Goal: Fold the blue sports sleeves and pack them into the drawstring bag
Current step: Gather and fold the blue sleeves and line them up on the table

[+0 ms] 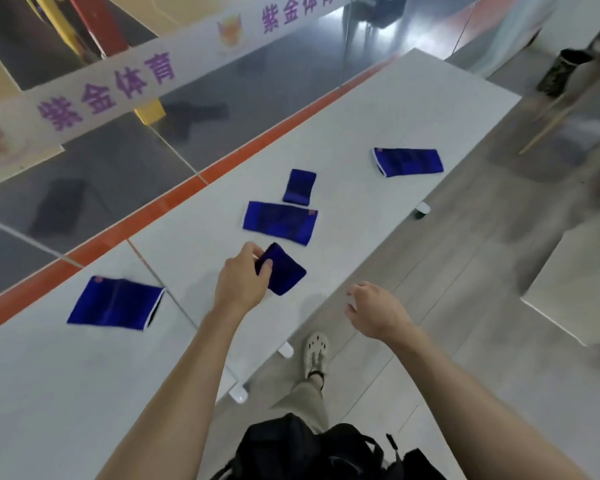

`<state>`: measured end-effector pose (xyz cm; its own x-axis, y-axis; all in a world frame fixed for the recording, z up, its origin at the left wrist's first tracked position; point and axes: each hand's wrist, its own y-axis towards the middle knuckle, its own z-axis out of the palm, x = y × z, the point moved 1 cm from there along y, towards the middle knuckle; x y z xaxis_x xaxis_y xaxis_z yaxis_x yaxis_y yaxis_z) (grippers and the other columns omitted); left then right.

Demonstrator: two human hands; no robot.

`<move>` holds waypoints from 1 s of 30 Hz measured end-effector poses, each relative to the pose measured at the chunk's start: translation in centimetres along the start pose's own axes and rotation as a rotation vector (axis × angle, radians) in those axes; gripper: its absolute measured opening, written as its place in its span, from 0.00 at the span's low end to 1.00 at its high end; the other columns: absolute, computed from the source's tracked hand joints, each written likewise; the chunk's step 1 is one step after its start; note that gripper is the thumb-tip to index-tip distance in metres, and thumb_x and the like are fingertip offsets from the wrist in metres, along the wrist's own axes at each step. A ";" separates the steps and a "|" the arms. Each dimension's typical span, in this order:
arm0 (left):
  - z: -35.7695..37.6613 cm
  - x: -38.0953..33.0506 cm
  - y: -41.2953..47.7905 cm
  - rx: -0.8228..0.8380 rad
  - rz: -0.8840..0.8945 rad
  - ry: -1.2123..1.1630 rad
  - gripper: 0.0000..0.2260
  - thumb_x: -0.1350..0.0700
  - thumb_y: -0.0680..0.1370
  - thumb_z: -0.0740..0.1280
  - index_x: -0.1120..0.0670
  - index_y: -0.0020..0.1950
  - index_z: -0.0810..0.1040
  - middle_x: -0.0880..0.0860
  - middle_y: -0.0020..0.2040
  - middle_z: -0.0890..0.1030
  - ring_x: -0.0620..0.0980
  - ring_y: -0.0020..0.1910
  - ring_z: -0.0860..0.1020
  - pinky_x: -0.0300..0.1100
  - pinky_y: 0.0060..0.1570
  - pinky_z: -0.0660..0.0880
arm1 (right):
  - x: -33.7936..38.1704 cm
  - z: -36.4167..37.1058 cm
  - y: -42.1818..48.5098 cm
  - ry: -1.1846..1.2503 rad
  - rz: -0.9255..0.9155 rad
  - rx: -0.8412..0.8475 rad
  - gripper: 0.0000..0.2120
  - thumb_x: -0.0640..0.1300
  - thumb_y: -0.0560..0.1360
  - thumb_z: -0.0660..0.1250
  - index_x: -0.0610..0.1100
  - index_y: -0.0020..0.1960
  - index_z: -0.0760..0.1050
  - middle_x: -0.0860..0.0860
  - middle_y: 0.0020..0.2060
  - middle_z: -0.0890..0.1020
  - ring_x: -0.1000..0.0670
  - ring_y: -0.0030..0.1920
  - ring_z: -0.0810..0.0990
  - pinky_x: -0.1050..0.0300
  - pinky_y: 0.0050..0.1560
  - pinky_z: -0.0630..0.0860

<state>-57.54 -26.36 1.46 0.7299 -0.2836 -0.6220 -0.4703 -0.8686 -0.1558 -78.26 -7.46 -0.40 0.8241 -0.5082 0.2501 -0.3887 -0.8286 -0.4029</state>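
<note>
Your left hand [243, 282] pinched one corner of a small folded blue fabric sleeve [283, 270] just above the long white counter [395, 109]; your right hand [374, 311] hung empty, fingers loosely spread, beyond the counter's edge. Four more blue sleeves lay apart on the counter, the nearest flat one [279, 221] just past your grip. The fabric looked light, soft and limp; a corner hold risks unfolding, so grip across the fold. A dark bag [312, 448] sat below you.
</note>
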 end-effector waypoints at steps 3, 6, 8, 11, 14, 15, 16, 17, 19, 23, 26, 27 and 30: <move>2.4 -0.6 5.5 -0.026 -0.060 -0.081 0.09 0.51 0.86 0.70 0.51 0.64 0.76 0.49 0.54 0.84 0.52 0.51 0.84 0.50 0.50 0.85 | -2.4 -1.9 4.7 -0.006 -0.016 -0.005 0.16 0.47 0.84 0.64 0.42 0.67 0.81 0.46 0.62 0.84 0.41 0.59 0.85 0.43 0.58 0.84; 4.8 -0.6 11.0 0.009 -0.175 -0.333 0.10 0.54 0.86 0.71 0.54 0.64 0.76 0.54 0.58 0.84 0.56 0.54 0.86 0.56 0.48 0.88 | -5.1 -3.8 9.1 -0.029 0.014 0.015 0.17 0.48 0.85 0.63 0.44 0.70 0.80 0.47 0.63 0.84 0.42 0.60 0.84 0.45 0.57 0.83; 5.5 -0.6 13.8 0.029 -0.277 -0.559 0.11 0.57 0.86 0.71 0.57 0.67 0.76 0.59 0.63 0.84 0.57 0.56 0.87 0.57 0.45 0.89 | -6.6 -5.1 11.8 -0.036 0.022 0.051 0.18 0.50 0.86 0.63 0.45 0.73 0.79 0.48 0.65 0.83 0.43 0.62 0.83 0.47 0.58 0.82; 5.7 -0.6 16.9 0.044 -0.343 -0.791 0.09 0.60 0.87 0.68 0.59 0.67 0.80 0.62 0.64 0.84 0.61 0.58 0.88 0.55 0.47 0.89 | -7.5 -7.1 16.3 0.019 0.021 0.056 0.20 0.51 0.86 0.64 0.46 0.75 0.78 0.49 0.67 0.83 0.43 0.65 0.83 0.47 0.63 0.81; 5.2 -1.3 18.4 0.074 -0.407 -0.896 0.09 0.61 0.88 0.66 0.60 0.67 0.81 0.63 0.65 0.84 0.62 0.60 0.87 0.56 0.50 0.88 | -6.5 -8.9 20.9 0.144 0.000 0.085 0.20 0.51 0.86 0.66 0.46 0.75 0.79 0.49 0.67 0.84 0.45 0.66 0.82 0.49 0.66 0.79; 5.2 -1.5 18.6 0.081 -0.434 -0.927 0.09 0.61 0.88 0.66 0.60 0.67 0.81 0.63 0.66 0.84 0.62 0.61 0.87 0.58 0.52 0.88 | -5.8 -9.3 22.5 0.201 -0.010 0.100 0.19 0.52 0.86 0.67 0.46 0.74 0.79 0.50 0.66 0.84 0.45 0.65 0.83 0.50 0.65 0.80; 5.2 -1.7 18.8 0.083 -0.455 -0.959 0.09 0.61 0.88 0.66 0.59 0.68 0.81 0.62 0.66 0.84 0.62 0.62 0.86 0.58 0.53 0.88 | -5.1 -9.6 24.1 0.273 -0.017 0.115 0.19 0.53 0.85 0.68 0.47 0.73 0.79 0.51 0.64 0.85 0.46 0.62 0.84 0.50 0.63 0.81; 5.3 -1.8 19.0 0.077 -0.472 -0.987 0.10 0.61 0.88 0.66 0.59 0.68 0.81 0.63 0.66 0.84 0.62 0.63 0.86 0.59 0.53 0.88 | -4.4 -9.7 25.7 0.363 -0.020 0.134 0.19 0.54 0.84 0.69 0.47 0.72 0.80 0.52 0.62 0.86 0.47 0.60 0.85 0.49 0.62 0.82; 5.6 -2.0 19.0 0.057 -0.495 -1.015 0.09 0.62 0.88 0.66 0.61 0.67 0.81 0.64 0.66 0.83 0.63 0.65 0.84 0.58 0.52 0.88 | -3.0 -9.6 28.5 0.564 -0.005 0.205 0.18 0.54 0.82 0.72 0.48 0.69 0.81 0.54 0.57 0.87 0.48 0.55 0.87 0.47 0.59 0.85; 6.8 -2.3 18.0 0.021 -0.552 -0.969 0.08 0.61 0.88 0.65 0.59 0.65 0.82 0.58 0.64 0.86 0.60 0.64 0.85 0.60 0.56 0.87 | -2.0 -8.9 32.0 0.870 0.028 0.497 0.18 0.47 0.81 0.76 0.43 0.69 0.82 0.47 0.56 0.90 0.45 0.57 0.89 0.50 0.54 0.88; 8.3 -2.9 17.1 -0.006 -0.595 -0.919 0.09 0.60 0.88 0.64 0.56 0.65 0.82 0.55 0.62 0.88 0.56 0.60 0.88 0.59 0.55 0.87 | -2.9 -8.6 33.1 0.856 -0.010 0.711 0.16 0.41 0.81 0.76 0.42 0.68 0.83 0.45 0.57 0.90 0.44 0.58 0.90 0.54 0.51 0.87; 8.9 -3.2 17.0 -0.019 -0.614 -0.886 0.09 0.60 0.88 0.64 0.55 0.65 0.82 0.54 0.61 0.88 0.55 0.59 0.88 0.57 0.54 0.88 | -3.4 -8.5 33.5 0.812 -0.031 0.757 0.16 0.41 0.81 0.75 0.43 0.68 0.83 0.46 0.56 0.91 0.45 0.57 0.89 0.55 0.51 0.86; 11.2 -4.2 17.1 -0.045 -0.693 -0.754 0.07 0.59 0.88 0.66 0.54 0.64 0.82 0.54 0.58 0.89 0.56 0.54 0.89 0.47 0.46 0.87 | -4.9 -8.4 35.2 0.703 -0.074 0.797 0.15 0.40 0.81 0.75 0.43 0.67 0.84 0.46 0.57 0.90 0.48 0.50 0.87 0.58 0.47 0.83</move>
<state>-74.19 -35.48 -7.20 0.3251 0.6023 -0.7290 -0.0337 -0.7631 -0.6454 -99.47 -36.08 -8.45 0.3127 -0.6951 0.6473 0.2446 -0.5995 -0.7621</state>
